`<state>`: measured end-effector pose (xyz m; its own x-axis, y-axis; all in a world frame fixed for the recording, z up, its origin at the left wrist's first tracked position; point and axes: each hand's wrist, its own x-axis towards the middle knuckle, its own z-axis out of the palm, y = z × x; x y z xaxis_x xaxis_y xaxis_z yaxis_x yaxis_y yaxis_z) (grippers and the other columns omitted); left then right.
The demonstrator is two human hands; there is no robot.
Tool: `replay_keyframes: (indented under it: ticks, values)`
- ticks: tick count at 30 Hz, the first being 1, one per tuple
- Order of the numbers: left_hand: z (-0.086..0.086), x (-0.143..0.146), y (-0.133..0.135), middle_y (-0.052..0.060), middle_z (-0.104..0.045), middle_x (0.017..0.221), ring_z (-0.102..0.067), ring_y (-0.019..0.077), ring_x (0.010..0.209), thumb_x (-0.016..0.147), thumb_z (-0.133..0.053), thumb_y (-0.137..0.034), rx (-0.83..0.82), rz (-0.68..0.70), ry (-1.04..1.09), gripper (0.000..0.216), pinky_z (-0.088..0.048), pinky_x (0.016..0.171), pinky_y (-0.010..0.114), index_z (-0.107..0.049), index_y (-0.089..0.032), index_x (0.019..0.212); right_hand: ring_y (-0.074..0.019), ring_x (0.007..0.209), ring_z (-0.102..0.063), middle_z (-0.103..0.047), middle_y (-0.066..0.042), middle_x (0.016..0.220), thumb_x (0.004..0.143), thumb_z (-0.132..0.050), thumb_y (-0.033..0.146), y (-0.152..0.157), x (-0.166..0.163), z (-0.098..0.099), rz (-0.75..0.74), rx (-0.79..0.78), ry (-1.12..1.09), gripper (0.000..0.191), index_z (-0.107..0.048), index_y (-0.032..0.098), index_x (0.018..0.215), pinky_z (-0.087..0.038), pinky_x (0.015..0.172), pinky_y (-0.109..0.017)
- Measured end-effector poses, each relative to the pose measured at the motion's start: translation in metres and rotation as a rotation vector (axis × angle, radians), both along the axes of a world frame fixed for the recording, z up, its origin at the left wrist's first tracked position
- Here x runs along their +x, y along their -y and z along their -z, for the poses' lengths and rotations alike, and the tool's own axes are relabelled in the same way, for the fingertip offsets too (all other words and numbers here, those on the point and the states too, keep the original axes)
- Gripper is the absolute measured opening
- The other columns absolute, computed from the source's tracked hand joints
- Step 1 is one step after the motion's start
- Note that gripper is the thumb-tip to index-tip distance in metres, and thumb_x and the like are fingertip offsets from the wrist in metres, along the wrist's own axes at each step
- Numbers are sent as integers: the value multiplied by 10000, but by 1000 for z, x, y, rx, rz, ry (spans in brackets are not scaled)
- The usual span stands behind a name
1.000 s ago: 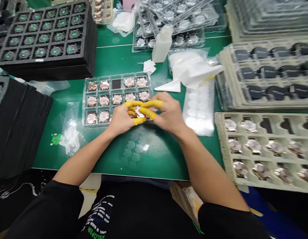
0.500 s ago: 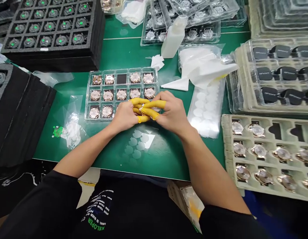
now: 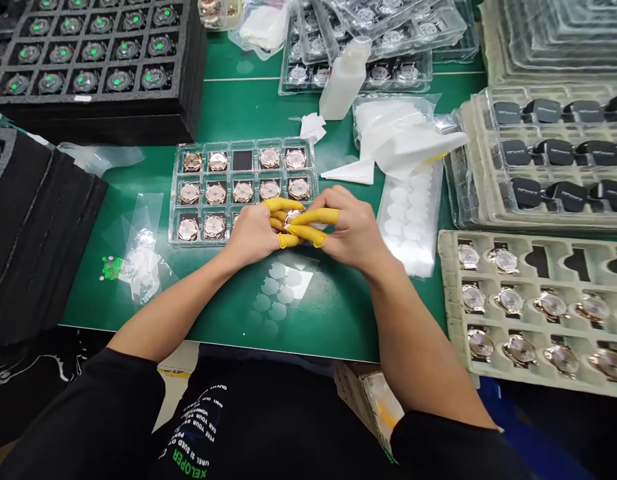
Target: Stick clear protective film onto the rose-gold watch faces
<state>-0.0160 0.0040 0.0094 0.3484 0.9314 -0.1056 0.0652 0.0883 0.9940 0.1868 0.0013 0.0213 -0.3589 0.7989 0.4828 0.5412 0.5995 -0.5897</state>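
Note:
A watch case [image 3: 292, 217] with a pale face is held between my hands, above the front right of a clear plastic tray [image 3: 174, 200]. Yellow finger cots cover several fingertips. My left hand [image 3: 254, 233] grips the watch case from its left side. My right hand [image 3: 352, 225] closes on it from the right, its fingertips lying across the face and hiding part of it. Rose-gold watch cases [image 3: 216, 193] fill most of the tray's pockets; one back-row pocket [image 3: 242, 161] shows only its dark bottom. Clear round films [image 3: 270, 287] lie on the green table in front.
Black foam trays of watches [image 3: 103, 110] stand at left. A white bottle [image 3: 344, 80], white cloths [image 3: 403, 140] and a sheet of round stickers [image 3: 406, 227] lie behind and right. A beige tray [image 3: 531, 320] of watches sits at right, below stacked trays [image 3: 458, 193].
The watch case between my fingers has turned so that more of its face shows. My right hand has shifted slightly right. The whole view has moved a little.

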Motion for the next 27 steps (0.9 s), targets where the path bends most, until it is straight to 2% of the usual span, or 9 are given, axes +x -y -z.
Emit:
replay_keyframes:
  ticks: [4, 8, 10, 13, 15, 17, 20, 24, 27]
  values:
    - [0, -1, 0, 46, -791, 894, -747, 149, 749, 588, -921, -188, -24, -31, 21, 621, -619, 712, 248, -752, -133, 1182, -249, 812, -582, -651, -64, 834, 949, -702, 430, 2, -1, 0, 85, 29, 2, 157, -790, 301, 935, -469, 723, -430]
    - [-1, -3, 0, 43, -788, 887, -748, 144, 756, 570, -946, -198, -27, -36, 37, 654, -624, 724, 242, -749, -130, 1190, -235, 770, -563, -615, -48, 790, 956, -686, 451, 2, -9, 4, 43, 6, 2, 171, -785, 313, 932, -467, 698, -418]
    - [-1, -3, 1, 36, -783, 877, -745, 137, 749, 573, -957, -223, -15, -33, 41, 654, -627, 724, 235, -749, -128, 1185, -248, 815, -577, -620, -63, 831, 985, -642, 457, -1, -10, 6, 152, 20, -3, 218, -782, 293, 957, -481, 743, -437]
    - [-1, -2, 4, 60, -801, 972, -773, 158, 841, 598, -970, -309, 46, -91, 47, 681, -654, 793, 254, -734, -137, 1212, -314, 997, -604, -659, -113, 973, 993, -631, 471, -4, 4, 4, 363, 52, 35, 261, -773, 261, 1056, -484, 897, -524]
    - [1, 0, 7, 77, -808, 1046, -789, 182, 939, 641, -960, -378, 139, -130, 44, 677, -665, 866, 276, -722, -149, 1233, -342, 1094, -608, -694, -125, 1087, 973, -665, 470, -1, 18, 0, 383, 33, 46, 301, -747, 268, 1181, -469, 970, -567]
    - [6, 0, 10, 78, -816, 1056, -799, 191, 967, 689, -937, -417, 261, -146, 37, 623, -669, 895, 286, -727, -157, 1215, -330, 1111, -637, -737, -100, 1133, 951, -699, 438, 4, 26, -5, 265, -57, 31, 353, -713, 286, 1269, -475, 991, -557]
    - [14, -1, 12, 67, -827, 1053, -811, 182, 922, 750, -898, -382, 484, -122, 17, 510, -676, 866, 275, -744, -166, 1186, -274, 998, -700, -789, -50, 1017, 926, -724, 353, 11, 23, -10, 92, -207, -20, 309, -745, 273, 1224, -499, 951, -474]
    - [21, -5, 10, 58, -837, 1077, -810, 167, 908, 782, -842, -238, 808, -100, -110, 433, -665, 845, 246, -763, -188, 1204, -218, 823, -707, -777, -29, 862, 909, -737, 336, 11, 16, -12, 52, -331, -108, 259, -790, 226, 1137, -510, 821, -378]
    - [21, -8, 7, 58, -842, 1078, -809, 161, 897, 781, -825, -188, 991, -87, -166, 423, -657, 815, 227, -773, -194, 1200, -230, 860, -702, -781, -26, 873, 922, -729, 358, 9, 19, -13, 14, -361, -53, 253, -778, 240, 1140, -487, 851, -394]
